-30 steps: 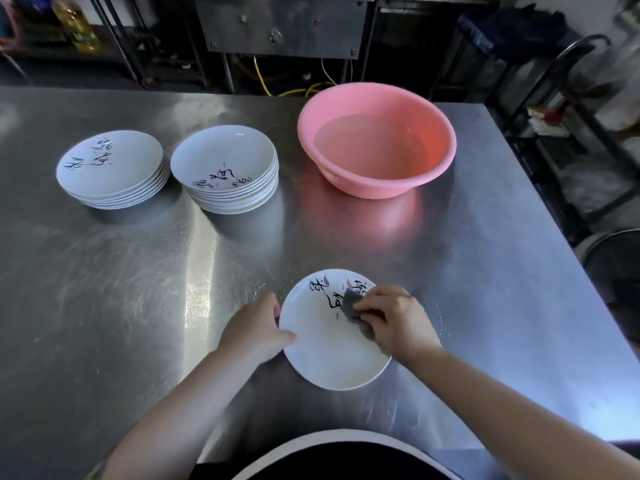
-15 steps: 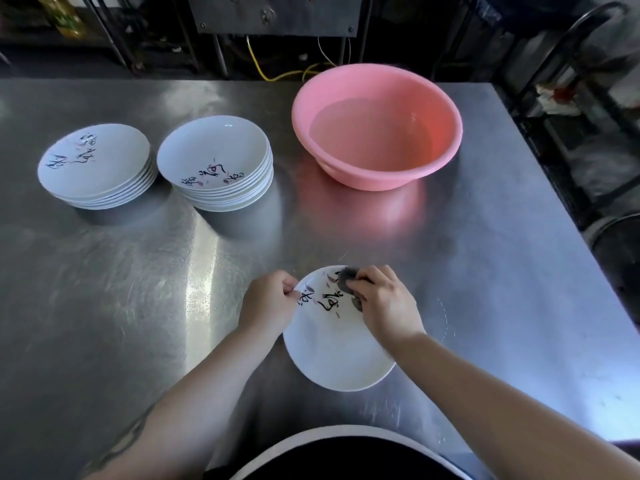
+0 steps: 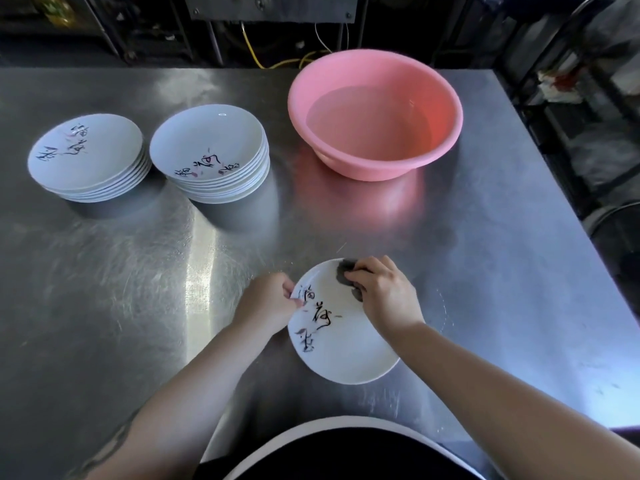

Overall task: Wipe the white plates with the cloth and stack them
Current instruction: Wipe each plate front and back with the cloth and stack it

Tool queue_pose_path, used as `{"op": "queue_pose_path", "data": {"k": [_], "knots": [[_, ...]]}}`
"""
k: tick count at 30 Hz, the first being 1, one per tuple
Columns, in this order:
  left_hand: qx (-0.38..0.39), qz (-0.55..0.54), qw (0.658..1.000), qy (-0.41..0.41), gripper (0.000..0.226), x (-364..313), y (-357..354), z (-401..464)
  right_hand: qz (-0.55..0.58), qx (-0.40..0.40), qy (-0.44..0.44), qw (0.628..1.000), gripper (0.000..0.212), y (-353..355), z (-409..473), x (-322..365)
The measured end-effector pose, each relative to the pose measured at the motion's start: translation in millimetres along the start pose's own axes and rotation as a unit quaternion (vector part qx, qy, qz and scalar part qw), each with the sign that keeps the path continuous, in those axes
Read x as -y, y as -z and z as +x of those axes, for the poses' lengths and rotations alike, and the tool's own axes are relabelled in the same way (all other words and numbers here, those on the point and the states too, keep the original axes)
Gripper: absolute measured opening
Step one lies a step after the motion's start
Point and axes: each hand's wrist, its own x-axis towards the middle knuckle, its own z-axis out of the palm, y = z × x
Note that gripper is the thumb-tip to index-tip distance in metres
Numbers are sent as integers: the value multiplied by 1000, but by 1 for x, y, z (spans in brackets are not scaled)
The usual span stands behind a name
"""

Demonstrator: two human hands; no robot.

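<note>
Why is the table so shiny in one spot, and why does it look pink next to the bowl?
In the head view, light glares in a bright streak on the steel table left of the held plate; the pink basin reflects pink onto the metal below it; the plate stacks cast soft grey shadows.

plate (image 3: 341, 344): turned under my hands since a second ago, its painted writing now down the left side.
cloth (image 3: 346, 276): my right hand (image 3: 384, 296) has pushed it to the far rim.
left hand (image 3: 266, 303): now pinches the left rim.
</note>
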Motion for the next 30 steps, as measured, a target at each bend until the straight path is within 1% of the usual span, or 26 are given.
{"op": "queue_pose_path", "data": {"k": [2, 3, 4, 6, 7, 9, 11, 13, 15, 16, 18, 20, 22, 23, 25, 26, 28, 30], "knots": [[42, 30, 999, 1, 21, 3, 2, -5, -3, -9, -6, 1000, 40, 0, -2, 2], [44, 44, 998, -5, 21, 0, 3, -5, 4, -7, -8, 1000, 40, -1, -2, 5], [25, 48, 998, -18, 22, -5, 4, -4, 17, 0, -2, 1000, 39, -3, 0, 8], [-27, 20, 998, -56, 22, -16, 5, 3, 34, 31, 31, 998, 35, -6, 3, 14], [-35, -4, 997, -65, 21, -21, 6, 6, 31, 54, 45, 997, 33, -7, 5, 16], [-26, -33, 998, -47, 14, -24, 5, 11, 21, 84, 50, 995, 32, -7, 8, 12], [-13, -18, 1000, -9, 10, -15, 4, 10, 1, 69, 21, 997, 36, -3, 8, 4], [24, -1, 1000, 18, 14, -1, 3, 3, -16, 30, -10, 999, 39, 3, 4, -2], [80, 20, 996, 22, 15, 5, 1, -5, -24, -7, -8, 1000, 43, 6, 2, 0], [84, 37, 996, 16, 19, 4, 0, -6, -21, -17, -5, 1000, 44, 5, 1, 3], [23, 58, 998, -14, 24, -5, 2, -1, 4, -15, 19, 1000, 44, 1, 2, 10], [-24, 23, 998, -53, 21, -17, 5, 7, 23, 23, 51, 998, 39, -4, 4, 15], [-24, -10, 998, -56, 13, -23, 5, 15, 17, 60, 58, 996, 36, -6, 7, 14], [-20, -16, 999, -42, 10, -20, 4, 16, 9, 63, 48, 997, 36, -5, 7, 11], [-13, -13, 1000, -17, 4, -11, 1, 12, -3, 38, 14, 999, 38, -1, 7, 2], [-9, -14, 1000, -12, 5, -4, -1, 7, -8, 20, 2, 1000, 39, 2, 5, -1], [4, -14, 1000, -19, 13, 5, -6, -4, -16, -15, -5, 1000, 42, 5, 0, -2], [1, 5, 999, -40, 16, 6, -11, -9, -5, -21, -14, 1000, 43, 1, -1, 3]]}}
